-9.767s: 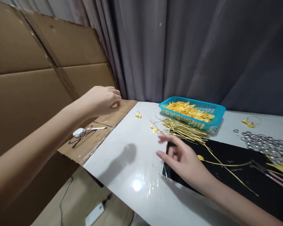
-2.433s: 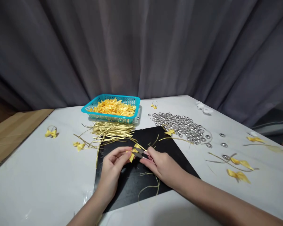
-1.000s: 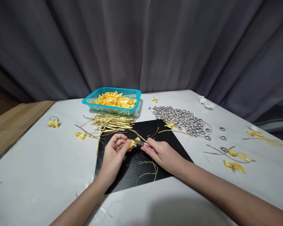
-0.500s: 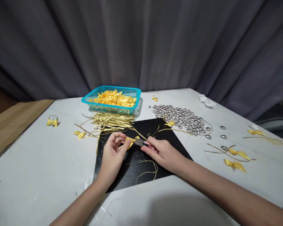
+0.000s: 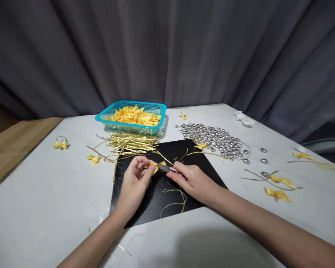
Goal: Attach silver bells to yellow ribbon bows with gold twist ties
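Observation:
Over the black mat, my left hand pinches a yellow ribbon bow between thumb and fingers. My right hand is closed around a pair of small scissors with a pink handle, mostly hidden by the fingers. The blade tips touch the bow beside my left fingertips; what lies between them is too small to make out. A looped gold cord rests on the mat below both hands.
A blue basket of yellow bows stands at the back, with a pile of gold twist ties before it. Silver beads are heaped right of centre. Loose bows and cords lie at the right, and a bow with a ring at the left.
The scissor blades, slightly parted before, look closer together at the bow now. Both hands have stayed in nearly the same place.

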Demonstrator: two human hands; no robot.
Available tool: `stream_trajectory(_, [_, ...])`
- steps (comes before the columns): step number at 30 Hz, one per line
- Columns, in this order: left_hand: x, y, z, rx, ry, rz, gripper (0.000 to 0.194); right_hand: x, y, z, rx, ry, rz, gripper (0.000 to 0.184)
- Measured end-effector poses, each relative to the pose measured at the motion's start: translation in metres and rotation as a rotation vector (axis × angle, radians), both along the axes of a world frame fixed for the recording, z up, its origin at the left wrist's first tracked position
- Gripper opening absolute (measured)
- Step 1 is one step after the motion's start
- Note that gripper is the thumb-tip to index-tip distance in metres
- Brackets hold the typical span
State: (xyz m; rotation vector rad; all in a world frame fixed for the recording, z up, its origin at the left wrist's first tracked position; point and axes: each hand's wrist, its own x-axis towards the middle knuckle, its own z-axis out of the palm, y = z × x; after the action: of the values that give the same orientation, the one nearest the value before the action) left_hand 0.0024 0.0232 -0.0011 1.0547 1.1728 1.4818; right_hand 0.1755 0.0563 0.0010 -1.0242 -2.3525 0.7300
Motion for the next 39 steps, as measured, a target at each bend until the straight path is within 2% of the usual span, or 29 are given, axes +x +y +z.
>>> stream_trajectory(6, [-0.0003, -0.0015, 0.0022, -0.037, -0.059, 0.0, 0.027, -0.0006, -0.0001, 0.0012, -0.001, 0.029, -0.012, 0.031])
stream_trajectory(12, [-0.0006, -0.0025, 0.0047, -0.097, -0.101, 0.058, 0.034, -0.0008, -0.0002, 0.0032, -0.033, 0.119, -0.05, 0.034])
stream_trajectory(23, [-0.0025, -0.003, 0.0024, -0.097, -0.139, 0.033, 0.033, 0.001, -0.0025, 0.0019, -0.024, 0.029, 0.02, 0.031])
stream_trajectory(39, [-0.0035, 0.0, 0.0067, -0.171, -0.24, 0.007, 0.041, -0.0006, -0.0044, -0.0002, 0.011, 0.013, 0.023, 0.031])
